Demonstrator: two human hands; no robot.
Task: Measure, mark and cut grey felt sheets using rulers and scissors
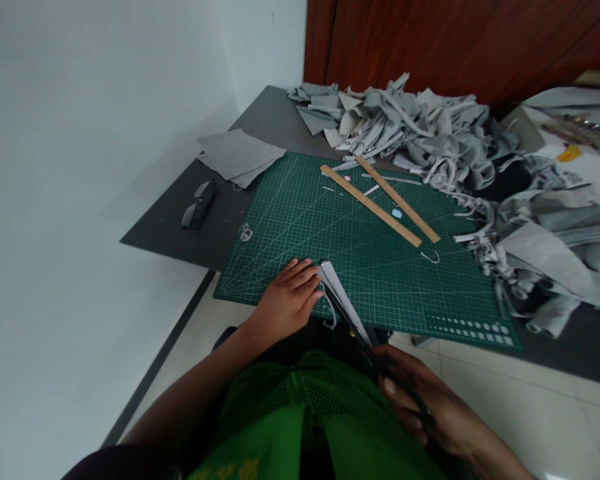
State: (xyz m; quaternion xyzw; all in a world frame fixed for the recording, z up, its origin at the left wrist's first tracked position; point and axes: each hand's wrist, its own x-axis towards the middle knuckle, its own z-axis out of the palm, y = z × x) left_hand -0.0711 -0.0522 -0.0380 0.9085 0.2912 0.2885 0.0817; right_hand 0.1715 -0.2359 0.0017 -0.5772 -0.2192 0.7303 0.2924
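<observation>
My left hand (287, 300) pinches the near end of a folded grey fabric strip (341, 298) at the front edge of the green cutting mat (370, 253). Black scissors (360, 337) are gripped in my right hand (423, 403), low at the frame's bottom right, with the blades running along the strip toward my left fingers. A thin trimmed sliver hangs from the strip by my left thumb.
Two wooden rulers (373, 207) lie crossed on the mat's far half. A big heap of grey fabric scraps (430, 140) covers the table's back and right side. Flat grey sheets (240, 157) and dark glasses (199, 205) lie at the left. The table's front edge is right before me.
</observation>
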